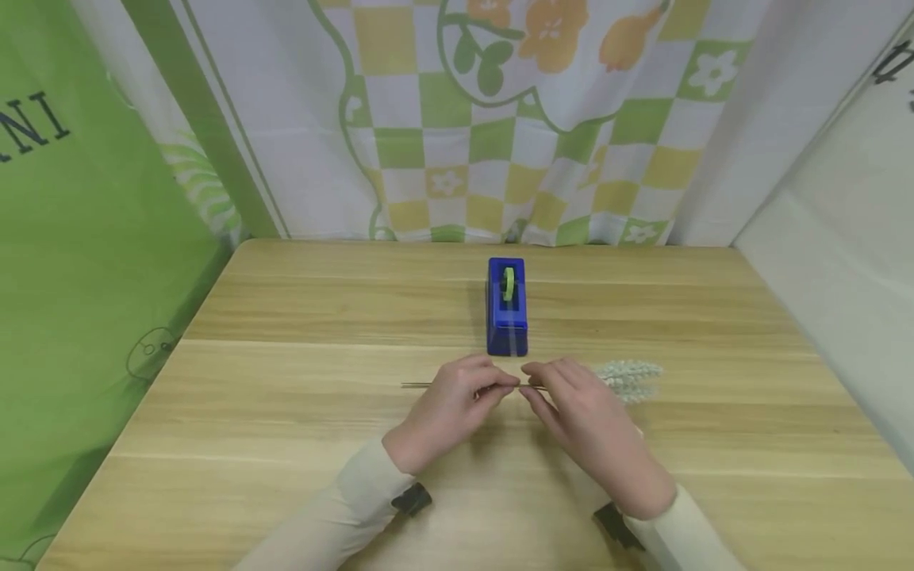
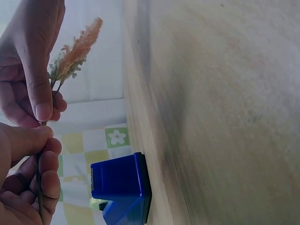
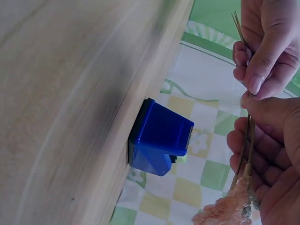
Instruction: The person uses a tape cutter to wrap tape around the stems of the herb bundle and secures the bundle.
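My left hand (image 1: 457,400) and right hand (image 1: 581,416) meet over the table, fingertips nearly touching. Both pinch the same thin flower stems (image 1: 414,385) between thumb and fingers. The bare stem ends stick out to the left, past my left hand. Beyond my right hand are the fluffy pale green heads (image 1: 628,381); a peach-coloured head (image 2: 84,44) shows beside them in the left wrist view. In the right wrist view the stems (image 3: 248,136) run across the right palm. Whether tape is on the stems, I cannot tell.
Just beyond the hands stands a blue tape dispenser (image 1: 507,337) with a small yellow-green roll (image 1: 508,284). The wooden table (image 1: 300,317) ends at a checked curtain (image 1: 493,143) behind, with a green cloth (image 1: 86,198) on the left and a white one (image 1: 842,238) on the right.
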`<action>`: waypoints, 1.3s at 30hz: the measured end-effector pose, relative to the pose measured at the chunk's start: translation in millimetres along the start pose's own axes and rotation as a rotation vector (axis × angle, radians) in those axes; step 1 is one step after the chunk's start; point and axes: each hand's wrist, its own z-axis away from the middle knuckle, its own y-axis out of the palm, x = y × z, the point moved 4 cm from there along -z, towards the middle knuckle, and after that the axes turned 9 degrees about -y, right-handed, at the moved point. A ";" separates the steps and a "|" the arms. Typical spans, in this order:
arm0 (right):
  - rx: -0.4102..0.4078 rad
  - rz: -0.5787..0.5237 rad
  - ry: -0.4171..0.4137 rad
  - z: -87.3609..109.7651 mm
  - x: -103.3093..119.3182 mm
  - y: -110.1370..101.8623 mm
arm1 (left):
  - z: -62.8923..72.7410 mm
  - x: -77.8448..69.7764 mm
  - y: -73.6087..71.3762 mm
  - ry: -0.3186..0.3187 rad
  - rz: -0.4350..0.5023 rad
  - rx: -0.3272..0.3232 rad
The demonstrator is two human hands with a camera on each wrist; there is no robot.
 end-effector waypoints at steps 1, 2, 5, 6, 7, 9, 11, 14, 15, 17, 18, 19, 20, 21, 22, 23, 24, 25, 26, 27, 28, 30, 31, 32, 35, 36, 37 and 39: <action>-0.003 0.002 -0.006 -0.3 -0.4 0.5 | 0.0 -0.5 -0.3 -0.002 0.000 -0.001; -0.003 0.007 -0.010 -0.6 -0.7 0.8 | 0.1 -1.1 -0.6 -0.004 -0.001 -0.001; -0.007 0.016 -0.030 -2.3 -0.6 1.1 | 0.5 -2.2 -2.0 -0.018 0.009 -0.005; -0.008 0.019 -0.035 -2.5 -0.4 1.4 | 0.6 -2.3 -2.4 -0.023 0.015 -0.007; -0.008 0.023 -0.038 -3.0 0.0 1.4 | 0.8 -2.5 -2.9 -0.028 0.021 -0.009; -0.006 0.024 -0.041 -3.3 0.6 1.8 | 1.0 -2.7 -4.1 -0.038 0.033 -0.009; -0.001 0.024 -0.040 -3.3 0.9 2.5 | 1.0 -2.9 -5.0 -0.047 0.038 -0.004; 0.009 0.020 -0.043 -2.8 1.3 3.6 | 1.0 -2.8 -5.8 -0.059 0.035 0.008; 0.011 0.018 -0.045 -2.6 1.3 4.0 | 0.9 -2.7 -5.9 -0.061 0.033 0.011; 0.013 0.013 -0.048 -2.4 1.3 4.7 | 0.8 -2.4 -5.8 -0.061 0.030 0.012; 0.013 0.011 -0.049 -2.3 1.3 5.0 | 0.8 -2.5 -5.8 -0.060 0.029 0.012; 0.010 0.011 -0.051 -2.4 1.2 5.3 | 0.9 -2.7 -5.9 -0.059 0.027 0.011; 0.007 0.009 -0.054 -2.6 1.3 5.4 | 0.9 -3.0 -6.0 -0.059 0.025 0.011; 0.006 0.010 -0.055 -2.7 1.2 5.7 | 0.9 -3.3 -6.2 -0.060 0.023 0.011; 0.004 0.009 -0.058 -2.9 1.2 6.0 | 1.1 -3.5 -6.3 -0.060 0.022 0.010; 0.002 0.009 -0.060 -3.3 1.2 6.2 | 1.2 -3.5 -6.4 -0.061 0.022 0.010; 0.001 0.008 -0.063 -3.7 1.2 6.5 | 1.3 -3.7 -6.7 -0.065 0.021 0.009; -0.001 0.008 -0.066 -4.3 1.3 6.8 | 1.4 -3.7 -7.0 -0.070 0.021 0.009; -0.001 0.007 -0.069 -5.1 1.4 7.2 | 1.4 -3.6 -7.2 -0.076 0.019 0.007; -0.002 0.006 -0.073 -5.7 1.4 7.6 | 1.5 -3.5 -7.6 -0.080 0.018 0.004; -0.005 0.005 -0.077 -6.1 1.6 8.0 | 1.5 -3.4 -7.9 -0.084 0.016 0.001; -0.011 0.004 -0.084 -7.1 2.0 8.3 | 1.5 -3.4 -8.7 -0.094 0.011 -0.004; -0.015 0.004 -0.088 -7.4 2.1 8.4 | 1.4 -3.4 -8.8 -0.095 0.008 -0.007; -0.017 0.005 -0.091 -7.6 2.1 8.5 | 1.3 -3.4 -8.9 -0.097 0.006 -0.009; -0.019 0.013 -0.103 -8.0 2.3 8.5 | 1.2 -3.7 -9.2 -0.104 0.005 -0.009; -0.018 0.017 -0.108 -8.0 2.2 8.8 | 1.1 -4.0 -9.5 -0.108 0.004 -0.008; -0.017 0.021 -0.112 -8.0 2.2 8.8 | 0.9 -4.3 -9.7 -0.111 0.002 -0.006; -0.015 0.026 -0.117 -7.7 2.2 9.0 | 0.6 -4.3 -9.9 -0.120 -0.003 0.002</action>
